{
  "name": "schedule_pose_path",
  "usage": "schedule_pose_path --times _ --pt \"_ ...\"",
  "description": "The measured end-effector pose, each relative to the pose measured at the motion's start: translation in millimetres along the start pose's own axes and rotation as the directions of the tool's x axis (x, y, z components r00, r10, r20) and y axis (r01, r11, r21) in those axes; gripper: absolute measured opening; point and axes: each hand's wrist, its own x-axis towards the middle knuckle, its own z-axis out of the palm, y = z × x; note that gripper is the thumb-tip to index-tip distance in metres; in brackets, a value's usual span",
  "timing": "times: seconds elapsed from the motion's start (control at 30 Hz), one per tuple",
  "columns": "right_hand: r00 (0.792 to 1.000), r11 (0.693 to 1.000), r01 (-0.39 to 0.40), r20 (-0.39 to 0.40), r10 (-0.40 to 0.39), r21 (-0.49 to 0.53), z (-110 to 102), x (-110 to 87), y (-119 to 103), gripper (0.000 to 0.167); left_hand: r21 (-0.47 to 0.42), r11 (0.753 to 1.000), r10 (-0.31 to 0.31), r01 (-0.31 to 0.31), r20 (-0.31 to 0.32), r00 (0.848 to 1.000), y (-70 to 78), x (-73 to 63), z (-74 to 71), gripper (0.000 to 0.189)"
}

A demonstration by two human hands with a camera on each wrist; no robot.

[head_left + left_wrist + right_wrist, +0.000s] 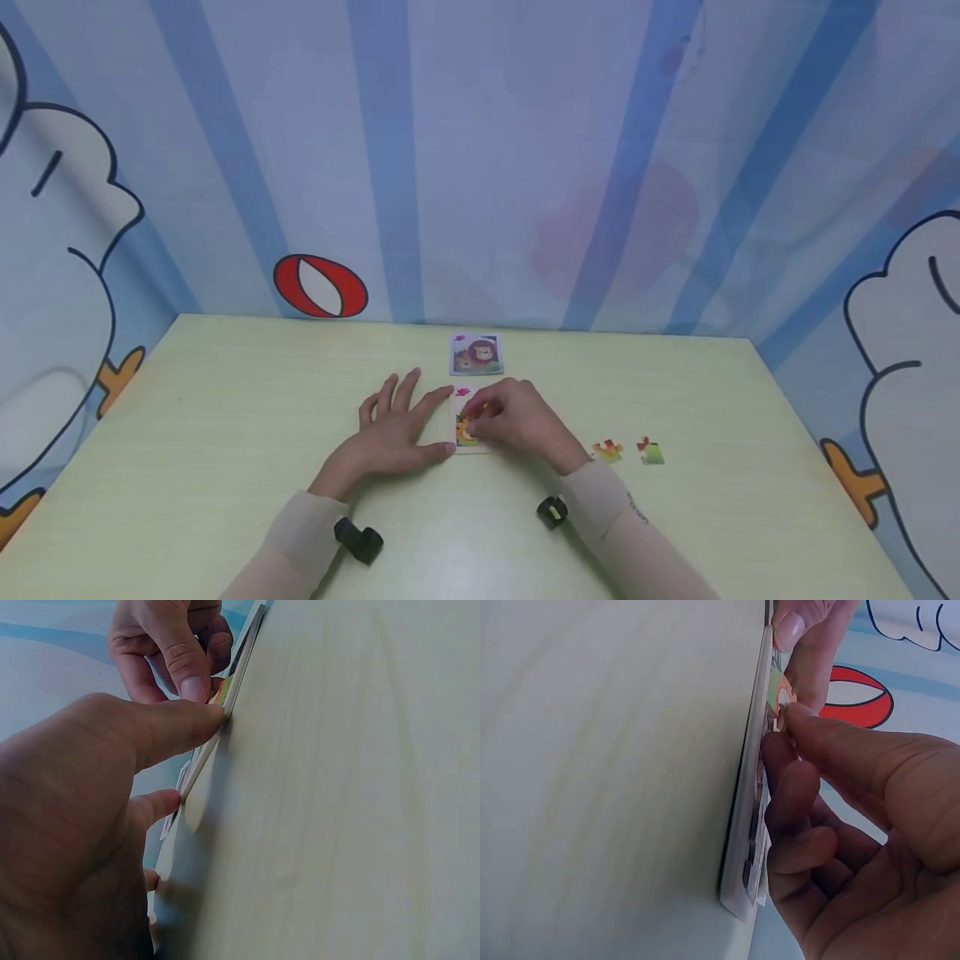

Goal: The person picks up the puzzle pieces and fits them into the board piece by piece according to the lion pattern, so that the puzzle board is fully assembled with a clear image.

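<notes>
The head view shows a pale table [247, 417] before a blue striped backdrop [495, 125]. On it, far side, a lion card [476, 354] lies just beyond the board [459, 404]. To the right, near the right wrist, lie the left loose piece [609, 451] and the right loose piece [651, 452], apart from each other.

The right hand [525, 421] covers the board's right part, so its long axis cannot be told; its left edge runs near to far. The left hand [393, 437] has its fingers spread, thumb at the board's near left corner and forefinger at the far left one, gripping nothing.

The right hand's thumb and forefinger are closed in a pinch on an orange and green piece [782, 694], over the board's left side. Fingers hide much of it; which way it points cannot be told.
</notes>
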Motion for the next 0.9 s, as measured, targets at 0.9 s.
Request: schedule_pose_path --times 0.9 --pt "0.998 0.99 -0.013 -0.06 0.022 0.14 -3 -5.4 17 0.007 -0.013 1.0 0.018 -0.018 -0.012 1.0 -2.8 0.6 2.4 0.083"
